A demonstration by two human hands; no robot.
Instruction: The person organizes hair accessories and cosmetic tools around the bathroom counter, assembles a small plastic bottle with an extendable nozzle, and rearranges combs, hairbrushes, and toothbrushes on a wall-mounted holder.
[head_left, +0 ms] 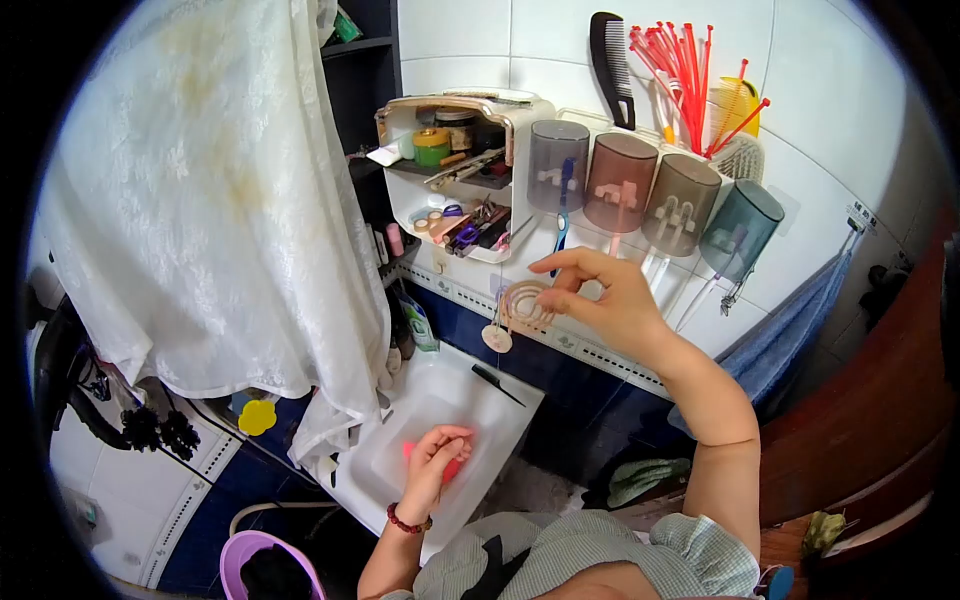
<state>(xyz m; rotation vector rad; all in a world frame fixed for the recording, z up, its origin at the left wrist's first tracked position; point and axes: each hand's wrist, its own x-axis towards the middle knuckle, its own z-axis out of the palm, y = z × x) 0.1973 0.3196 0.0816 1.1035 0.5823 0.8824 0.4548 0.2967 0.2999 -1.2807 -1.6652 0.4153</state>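
My right hand [605, 300] is raised in front of the tiled wall, thumb and index finger apart. Beside its thumb is a pale, ring-shaped coil [524, 306], and a small round whitish disc [497, 338] hangs just below that. Whether the thumb touches the coil, I cannot tell. Lower down, my left hand [437, 460] is over the white sink [385, 508] with its fingers curled. A pink thing [453, 470] shows behind and beside these fingers; its kind is hidden, and I cannot tell whether the hand grips it.
Several tinted cups [620, 185] hang upside down on the wall, with toothbrushes below. A black comb [612, 70] stands above them. To their left is a white storage box [525, 130] with jars and small tools. A white curtain [210, 200] covers the left side; a pink bucket [232, 565] stands below.
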